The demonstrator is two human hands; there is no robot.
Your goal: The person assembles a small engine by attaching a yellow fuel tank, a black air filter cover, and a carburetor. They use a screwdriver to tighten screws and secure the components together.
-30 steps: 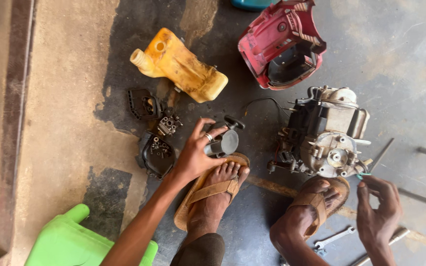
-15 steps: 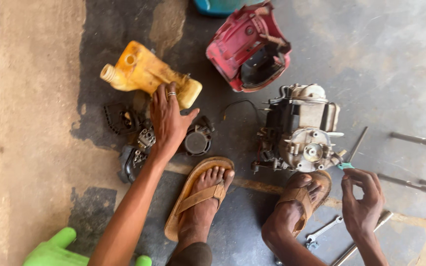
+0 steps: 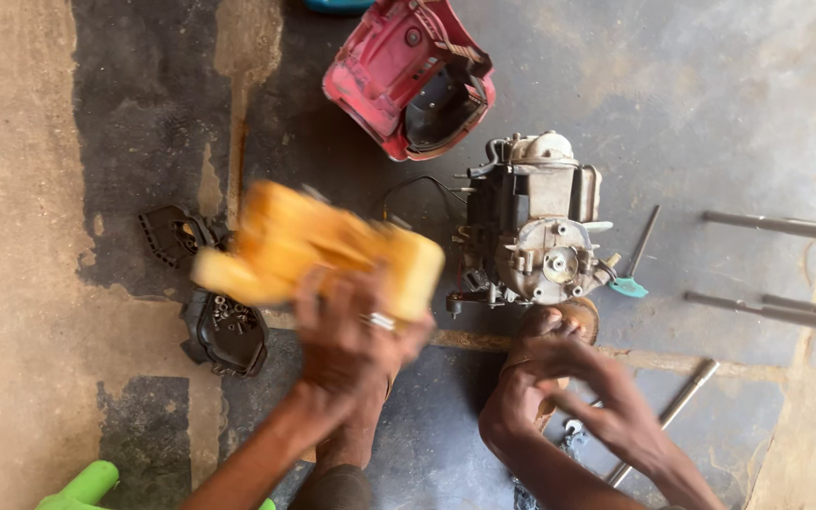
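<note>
left hand [image 3: 351, 340]: wrapped around the yellow plastic tank [image 3: 318, 250], fingers curled over its near edge, a ring seen on 1 finger. Pretty blurred, so the exact grip can't be made out.
yellow plastic tank: held up off the floor, tilted, above the spot between the black parts and the engine. It's smeared with motion blur.
right hand [image 3: 616, 401]: kept low beside the right foot, fingers bent and loosely bunched together. Whether anything is pinched in them can't be told.
small engine [image 3: 535, 236]: sat on the concrete floor [image 3: 710, 113] just right of the tank, metal casing and round hub faced up at the camera.
red cover [image 3: 408, 76]: laid open-side up on the floor, behind the engine.
black parts: 1 black cover holding loose bolts [image 3: 226, 331] is parked left of the hand, a second black piece [image 3: 172, 234] is found just beyond it.
screwdriver [image 3: 637, 260]: green-handled, laid right next to the engine on its right.
metal rod [image 3: 668, 411]: laid on the floor near the right hand.
feet: a sandalled foot [image 3: 559, 326] is seen touching the engine's near side.
green plastic thing [image 3: 82, 486]: poked in at the bottom left corner.
</note>
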